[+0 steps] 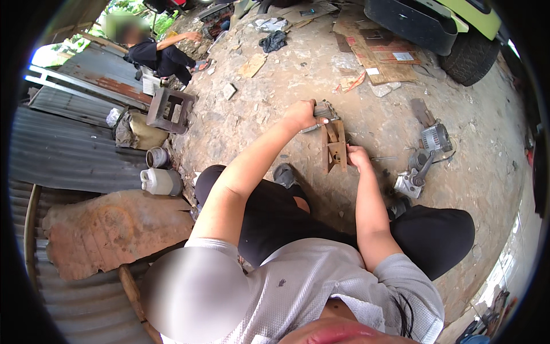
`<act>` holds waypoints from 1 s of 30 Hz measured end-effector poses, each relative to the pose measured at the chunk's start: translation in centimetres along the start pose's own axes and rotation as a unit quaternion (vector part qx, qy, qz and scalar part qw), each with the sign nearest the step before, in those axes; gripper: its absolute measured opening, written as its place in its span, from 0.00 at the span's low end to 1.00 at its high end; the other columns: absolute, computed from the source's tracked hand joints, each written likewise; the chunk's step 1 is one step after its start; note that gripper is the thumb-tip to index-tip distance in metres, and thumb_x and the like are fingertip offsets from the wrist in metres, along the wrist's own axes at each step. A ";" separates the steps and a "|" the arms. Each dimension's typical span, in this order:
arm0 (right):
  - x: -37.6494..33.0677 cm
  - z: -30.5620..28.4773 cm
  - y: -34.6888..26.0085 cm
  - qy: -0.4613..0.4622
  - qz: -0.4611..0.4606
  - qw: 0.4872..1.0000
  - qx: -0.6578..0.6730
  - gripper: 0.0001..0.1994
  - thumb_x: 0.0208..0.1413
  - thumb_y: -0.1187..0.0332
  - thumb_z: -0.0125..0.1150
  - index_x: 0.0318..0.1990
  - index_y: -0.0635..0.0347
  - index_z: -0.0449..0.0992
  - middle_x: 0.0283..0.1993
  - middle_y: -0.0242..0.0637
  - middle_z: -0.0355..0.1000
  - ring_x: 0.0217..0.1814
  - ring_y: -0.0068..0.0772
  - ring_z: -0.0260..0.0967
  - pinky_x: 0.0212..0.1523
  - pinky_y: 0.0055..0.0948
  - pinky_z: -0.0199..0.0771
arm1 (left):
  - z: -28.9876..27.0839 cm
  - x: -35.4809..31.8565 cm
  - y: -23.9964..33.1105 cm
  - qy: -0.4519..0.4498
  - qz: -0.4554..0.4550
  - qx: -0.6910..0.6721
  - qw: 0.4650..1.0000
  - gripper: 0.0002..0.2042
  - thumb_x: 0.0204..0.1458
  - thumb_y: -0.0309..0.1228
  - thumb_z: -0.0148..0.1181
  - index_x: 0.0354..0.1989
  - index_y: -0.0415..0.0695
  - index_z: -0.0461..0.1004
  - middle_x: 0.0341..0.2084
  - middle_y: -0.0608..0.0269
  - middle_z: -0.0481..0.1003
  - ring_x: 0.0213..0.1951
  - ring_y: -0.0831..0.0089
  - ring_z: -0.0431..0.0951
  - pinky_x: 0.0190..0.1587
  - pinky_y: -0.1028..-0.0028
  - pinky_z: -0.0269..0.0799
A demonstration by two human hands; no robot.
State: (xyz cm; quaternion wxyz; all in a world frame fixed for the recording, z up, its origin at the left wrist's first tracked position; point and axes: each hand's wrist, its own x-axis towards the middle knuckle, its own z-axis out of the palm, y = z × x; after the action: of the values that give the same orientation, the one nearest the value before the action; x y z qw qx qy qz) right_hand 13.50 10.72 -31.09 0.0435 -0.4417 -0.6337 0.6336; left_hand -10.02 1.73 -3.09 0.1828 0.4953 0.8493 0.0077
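Observation:
My left hand (pixel 301 116) is closed around a ribbed grey metal part (pixel 325 110), which rests at the far end of a rusty steel frame (pixel 334 150). The frame has two long sides joined by a crosspiece with a hole in it. My right hand (pixel 358 156) grips the frame's near right side, its fingertips partly hidden behind the metal. Right of that hand, a thin rod (pixel 384 157) lies on the ground. Farther right are an alternator-like round metal unit (pixel 435 138) and a silver metal housing (pixel 409 183).
A vehicle tyre (pixel 471 62) and flattened cardboard (pixel 381 57) are at the far right. A seated person (pixel 163 57) is at the far left, near a heavy metal frame (pixel 171 110). A white jug (pixel 161 181) and corrugated sheets (pixel 54 152) line the left side.

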 end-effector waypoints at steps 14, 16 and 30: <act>-4.8 -3.2 -0.7 -0.067 0.082 0.936 -0.334 0.20 0.47 0.63 0.76 0.45 0.67 0.82 0.39 0.49 0.82 0.39 0.46 0.81 0.39 0.41 0.80 | 0.2 -1.7 -2.2 -0.038 0.071 0.077 0.994 0.38 0.52 0.59 0.65 0.59 0.40 0.64 0.45 0.42 0.79 0.51 0.46 0.79 0.52 0.52 0.74; -4.6 -4.3 -0.2 -0.014 0.091 0.933 -0.347 0.22 0.47 0.61 0.76 0.46 0.65 0.82 0.42 0.49 0.82 0.44 0.47 0.81 0.44 0.42 0.80 | 0.4 -2.5 -3.2 -0.040 0.066 0.090 0.993 0.37 0.53 0.60 0.63 0.58 0.40 0.63 0.44 0.42 0.80 0.50 0.45 0.80 0.50 0.52 0.75; -0.8 -11.2 10.2 0.257 0.175 0.922 -0.231 0.15 0.53 0.66 0.58 0.45 0.58 0.84 0.51 0.51 0.79 0.57 0.54 0.76 0.57 0.44 0.77 | -1.1 -9.3 2.7 -0.058 0.107 0.211 0.970 0.32 0.58 0.63 0.53 0.51 0.42 0.67 0.34 0.49 0.82 0.39 0.50 0.84 0.40 0.54 0.79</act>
State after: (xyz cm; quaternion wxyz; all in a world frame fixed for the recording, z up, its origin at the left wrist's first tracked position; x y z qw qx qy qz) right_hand 26.02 16.86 -37.06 -0.0099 -0.6913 -0.6419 0.3317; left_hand -4.00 -4.61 1.31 0.1215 0.6103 0.7616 -0.1810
